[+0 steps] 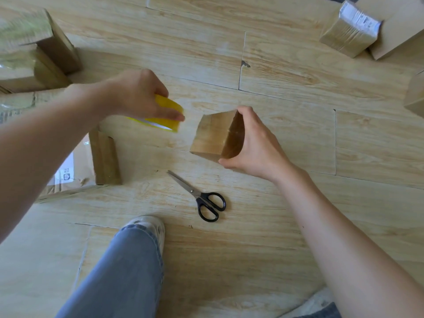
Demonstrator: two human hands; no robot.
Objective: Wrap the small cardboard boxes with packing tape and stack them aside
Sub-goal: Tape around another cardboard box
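1. The left hand, left of centre, curls its fingers over a yellow roll of packing tape and grips it above the wooden floor. The roll is blurred.
2. The right hand, at centre, clasps a small cardboard box. The thumb is on the box's upper corner and the fingertips are at its lower corner. The box is tilted, and I cannot tell whether it touches the floor.
3. The two hands are apart, with the tape roll just left of the box and not touching it.
4. Black-handled scissors lie closed on the floor below the box, blades pointing to the upper left.
5. At the upper left, several glossy boxes sit stacked together.
6. At the upper right, a tape-wrapped box bears a white printed label, its writing too small to read. It leans against a larger plain carton.
7. Another box is cut off by the right edge.
8. At the lower left, flattened cardboard carries a white label with a square code. The print is unreadable.
9. A leg in blue jeans and a white shoe show at the bottom centre.
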